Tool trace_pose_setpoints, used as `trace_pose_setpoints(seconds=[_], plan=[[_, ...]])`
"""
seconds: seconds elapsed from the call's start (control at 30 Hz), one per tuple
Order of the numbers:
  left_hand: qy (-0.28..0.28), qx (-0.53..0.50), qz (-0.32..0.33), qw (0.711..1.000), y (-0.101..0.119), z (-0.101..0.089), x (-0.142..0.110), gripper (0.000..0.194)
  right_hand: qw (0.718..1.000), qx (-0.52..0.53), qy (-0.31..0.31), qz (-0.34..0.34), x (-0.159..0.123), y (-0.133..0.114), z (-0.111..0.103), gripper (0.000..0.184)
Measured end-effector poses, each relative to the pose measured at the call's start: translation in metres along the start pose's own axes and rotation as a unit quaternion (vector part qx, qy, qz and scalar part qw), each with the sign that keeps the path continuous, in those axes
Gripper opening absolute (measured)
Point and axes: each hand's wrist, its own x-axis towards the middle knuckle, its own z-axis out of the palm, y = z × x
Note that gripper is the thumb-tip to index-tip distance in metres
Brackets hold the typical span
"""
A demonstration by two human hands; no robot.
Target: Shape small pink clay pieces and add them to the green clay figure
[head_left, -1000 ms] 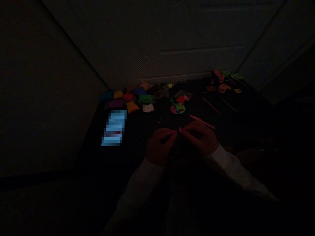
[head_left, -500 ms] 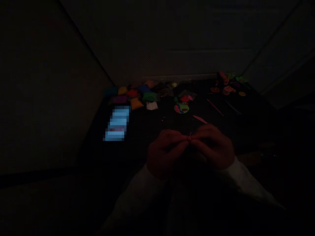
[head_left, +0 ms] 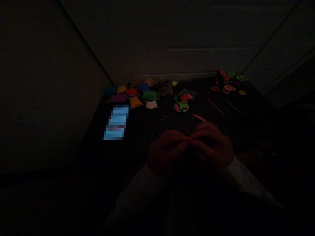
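Fingertips meet over the near part of the dark table. A tiny pinkish piece of modelling clay (head_left: 190, 139) sits between them, mostly covered. My left hand (head_left: 168, 149) pinches it from the left, thumb and forefinger pressed together. From the other side my right hand (head_left: 213, 142) pinches the same piece. Just beyond the right hand lies a pink clay knife (head_left: 199, 117). Farther back is a round green clay disc (head_left: 181, 107) with coloured shapes on it and a red-topped figure at its far edge. The scene is very dim, so fine detail is lost.
Several coloured clay packets (head_left: 135, 102) line the back left. A glowing phone (head_left: 116, 123) lies in front of them. To the right are a thin pink stick (head_left: 215, 106), a dark stick (head_left: 232, 106) and several clay figures (head_left: 228, 88). A pale wall (head_left: 197, 60) stands behind.
The thin strand that stood up from the clay piece now lies over to the right, towards my right fingertips. Both hands stay nearly in place, still pinching.
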Motion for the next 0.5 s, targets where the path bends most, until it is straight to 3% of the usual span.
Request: trace_pose_setpoints(seconds=[0.5], plan=[[0.05,-0.01,-0.007,0.999,-0.0028,0.0041,-0.0006,0.007,0.999,0.027,0.008,0.042,-0.004,-0.0035,0.0069,0.015]])
